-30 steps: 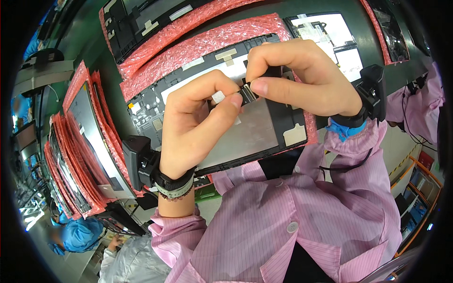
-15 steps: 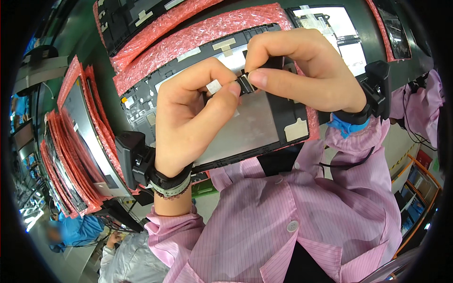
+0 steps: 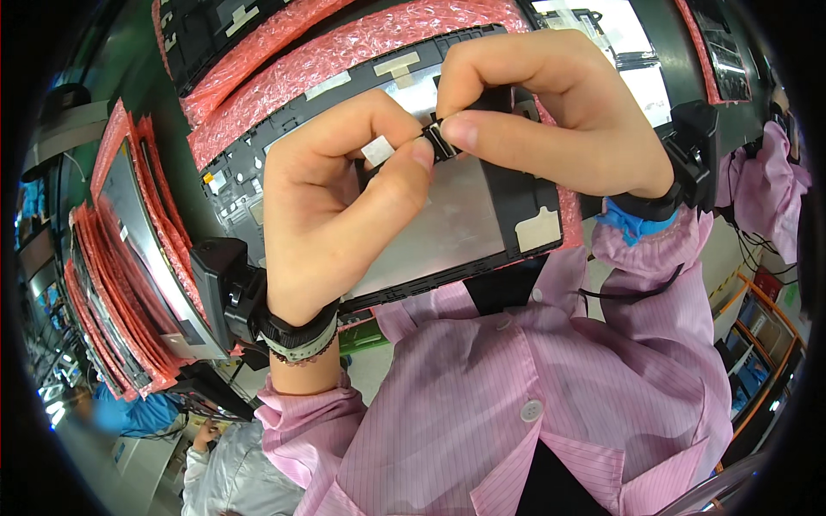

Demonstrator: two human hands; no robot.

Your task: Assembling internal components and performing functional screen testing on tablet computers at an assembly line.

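Note:
Both of my hands meet above a dark laptop-sized panel (image 3: pixel 456 228) with a grey metal middle and several pale tape patches. My left hand (image 3: pixel 323 202) pinches one end of a small black strip with a connector-like end (image 3: pixel 440 141), thumb against curled fingers. A white tab (image 3: pixel 377 151) sticks out beside the left fingers. My right hand (image 3: pixel 564 112) pinches the strip's other end between thumb and forefinger. Most of the strip is hidden by the fingers, so I cannot tell whether it is one piece or two joined.
Pink bubble wrap (image 3: pixel 361 47) lies under the panel. A second dark panel (image 3: pixel 202 43) in wrap is at the upper left. Several wrapped panels (image 3: pixel 107 292) stand upright at left. A white sheet (image 3: pixel 645 90) and another dark panel (image 3: pixel 727 60) are at upper right. Other people's sleeves show at the edges.
Both hands have shifted slightly up and left in the picture, still pinching the black strip. The panels and wrap also appear shifted left, as the view has moved a little.

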